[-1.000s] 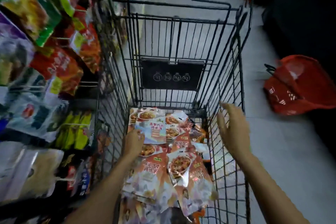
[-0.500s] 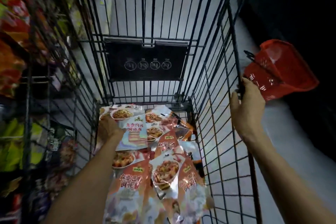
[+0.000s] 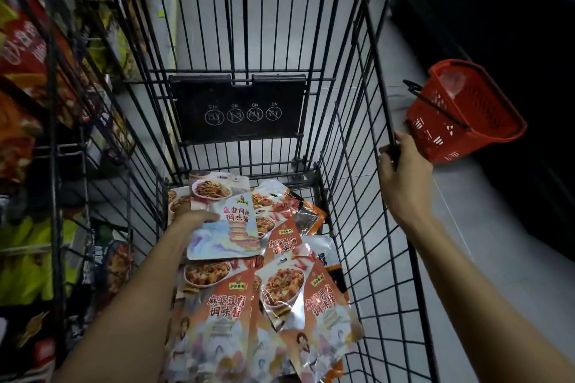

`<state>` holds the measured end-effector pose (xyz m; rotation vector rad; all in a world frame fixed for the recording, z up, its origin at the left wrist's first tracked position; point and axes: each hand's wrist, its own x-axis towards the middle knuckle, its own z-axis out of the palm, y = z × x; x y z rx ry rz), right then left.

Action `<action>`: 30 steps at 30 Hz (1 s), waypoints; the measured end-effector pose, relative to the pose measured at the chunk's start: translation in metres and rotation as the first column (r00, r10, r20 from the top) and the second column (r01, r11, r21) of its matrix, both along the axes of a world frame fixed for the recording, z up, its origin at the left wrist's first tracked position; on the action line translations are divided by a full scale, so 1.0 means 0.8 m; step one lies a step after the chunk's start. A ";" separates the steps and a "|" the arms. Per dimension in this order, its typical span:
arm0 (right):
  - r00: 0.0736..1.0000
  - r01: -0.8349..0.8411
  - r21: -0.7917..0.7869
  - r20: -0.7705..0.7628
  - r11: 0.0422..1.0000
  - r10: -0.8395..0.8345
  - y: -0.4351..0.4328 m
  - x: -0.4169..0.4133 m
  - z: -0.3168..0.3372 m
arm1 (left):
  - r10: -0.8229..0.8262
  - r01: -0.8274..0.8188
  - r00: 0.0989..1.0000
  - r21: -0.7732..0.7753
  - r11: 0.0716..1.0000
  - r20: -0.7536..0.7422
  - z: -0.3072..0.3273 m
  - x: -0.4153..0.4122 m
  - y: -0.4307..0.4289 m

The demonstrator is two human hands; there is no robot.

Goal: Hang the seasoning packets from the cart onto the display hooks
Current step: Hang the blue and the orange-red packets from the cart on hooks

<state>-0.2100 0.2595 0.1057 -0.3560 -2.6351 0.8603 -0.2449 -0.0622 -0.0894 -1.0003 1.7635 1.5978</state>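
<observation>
Left hand [image 3: 194, 216] pinches the top seasoning packet [image 3: 224, 221] on the pile inside the cart [image 3: 351, 140], apparently to lift it. Right hand [image 3: 401, 177] grips the rim (probably steadying the cart).

Seasoning packets [image 3: 227, 308] heaped flat, overlapping, on black wire cart [image 3: 238, 129] floor.

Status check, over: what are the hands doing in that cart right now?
Left grip holds the top seasoning packet, low in the cart. Right grip grasps the cart's right rim. Loose packets beneath, nothing on top.
</observation>
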 end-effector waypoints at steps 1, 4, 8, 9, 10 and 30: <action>1.000 0.007 -0.004 0.009 1.000 -0.007 0.001 0.001 0.000 | 0.034 -0.032 0.999 0.051 0.998 -0.025 0.011 0.004 0.001; 0.999 0.020 0.012 0.040 1.000 -0.020 0.001 0.006 0.002 | 0.165 -0.127 0.979 0.275 0.953 -0.120 0.054 0.019 0.003; 0.997 0.034 0.019 0.070 0.999 -0.035 -0.001 0.008 0.003 | 0.263 -0.168 0.948 0.418 0.893 -0.181 0.105 0.044 0.006; 0.997 0.031 0.013 0.076 0.999 -0.032 -0.001 0.009 0.002 | 0.279 -0.184 0.941 0.398 0.899 -0.194 0.114 0.051 0.004; 0.996 0.028 0.008 0.083 1.000 -0.029 -0.001 0.010 0.002 | 0.289 -0.197 0.934 0.371 0.907 -0.210 0.124 0.059 0.001; 0.835 -0.146 -0.176 0.506 0.974 0.216 -0.080 0.180 -0.111 | 0.134 -0.145 0.913 0.000 0.989 -0.386 0.231 0.229 -0.038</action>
